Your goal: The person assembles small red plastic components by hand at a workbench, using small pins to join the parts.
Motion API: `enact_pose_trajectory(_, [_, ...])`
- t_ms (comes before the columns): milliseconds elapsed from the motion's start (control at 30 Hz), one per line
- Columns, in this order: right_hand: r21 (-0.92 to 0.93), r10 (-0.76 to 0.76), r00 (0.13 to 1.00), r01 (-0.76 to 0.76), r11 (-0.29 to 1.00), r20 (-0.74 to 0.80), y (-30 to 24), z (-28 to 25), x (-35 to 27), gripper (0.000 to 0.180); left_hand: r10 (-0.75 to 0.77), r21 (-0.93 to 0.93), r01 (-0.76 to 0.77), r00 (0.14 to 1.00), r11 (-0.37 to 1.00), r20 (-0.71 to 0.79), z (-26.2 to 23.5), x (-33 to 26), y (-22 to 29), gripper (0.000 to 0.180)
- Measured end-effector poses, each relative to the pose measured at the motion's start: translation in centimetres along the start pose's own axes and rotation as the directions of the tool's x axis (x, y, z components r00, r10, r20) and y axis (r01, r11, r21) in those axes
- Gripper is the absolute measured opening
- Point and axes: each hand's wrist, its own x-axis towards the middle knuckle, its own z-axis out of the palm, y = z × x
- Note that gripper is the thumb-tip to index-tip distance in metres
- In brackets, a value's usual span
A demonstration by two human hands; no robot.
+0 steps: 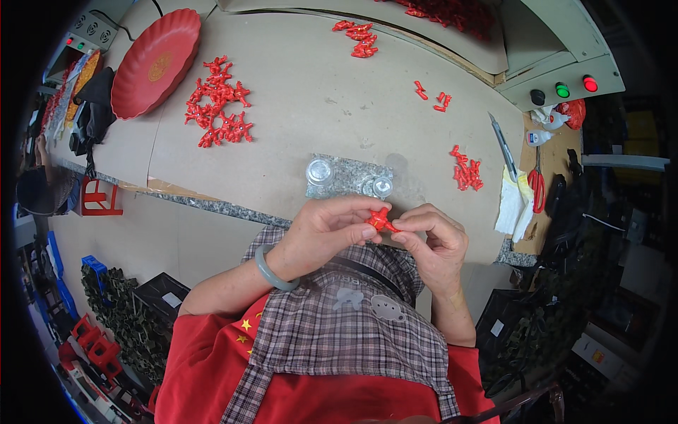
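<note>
- Both hands meet just above the lap, at the near edge of the table [296,106]. Left hand [321,230] and right hand [434,244] each pinch one small red plastic piece [380,220] between fingertips; thumbs and forefingers closed on it, remaining fingers curled.
- The piece is bright red, glossy, with short knobbly prongs; too small to make out its finer shape.
- Grey-green bangle [272,268] on the left wrist, smooth and rounded.
- Just beyond the hands: a speckled stone-like slab [346,177] with two clear round lids or cups [319,172] resting on it.
- Progress, judged from the layout: one large pile of joined red clusters [217,102] at far left looks unworked, branchy and tangled. Smaller heaps of loose red bits [466,169] at right and a few more near the far edge [359,32] appear handled. Much stock seems left.
- Red scalloped tray [155,60], shallow and shiny, sits at far left with nothing red showing in it.
- Right edge: a knife blade [503,145], red-handled scissors [537,185], folded white cloth or paper [512,201].
- Table surface is matt beige board, scuffed, with a speckled edge strip.
- Checked apron [339,332] over a red shirt, soft woven fabric.
</note>
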Motion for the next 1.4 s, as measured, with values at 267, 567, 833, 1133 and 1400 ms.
enact_pose_trajectory(267, [-0.136, -0.134, 0.991, 0.131, 0.982, -0.012, 0.4, 0.1, 0.0, 0.018, 0.136, 0.189, -0.129, 0.990, 0.973, -0.022, 0.2, 0.1, -0.2, 0.033])
enact_pose_trajectory(567, [-0.318, -0.344, 0.939, 0.319, 0.893, -0.022, 1.2, 0.3, -0.2, 0.024, 0.207, 0.330, -0.196, 0.978, 0.923, 0.001, 0.2, 0.1, -0.2, 0.035])
enact_pose_trajectory(833, [-0.313, -0.399, 0.917, 0.377, 0.872, -0.006, 1.5, 0.2, -0.2, 0.026, 0.262, 0.446, -0.254, 0.964, 0.858, 0.044, 0.1, 0.2, 0.0, 0.036])
enact_pose_trajectory(1133, [-0.341, -0.418, 0.908, 0.393, 0.854, 0.000, 1.3, 0.2, -0.2, 0.026, 0.230, 0.346, -0.223, 0.973, 0.911, 0.020, 0.1, 0.3, -0.7, 0.036])
enact_pose_trajectory(1400, [-0.344, -0.436, 0.900, 0.413, 0.843, 0.014, 1.4, 0.2, -0.2, 0.027, 0.199, 0.303, -0.202, 0.979, 0.931, 0.041, -0.2, 0.3, -0.8, 0.035])
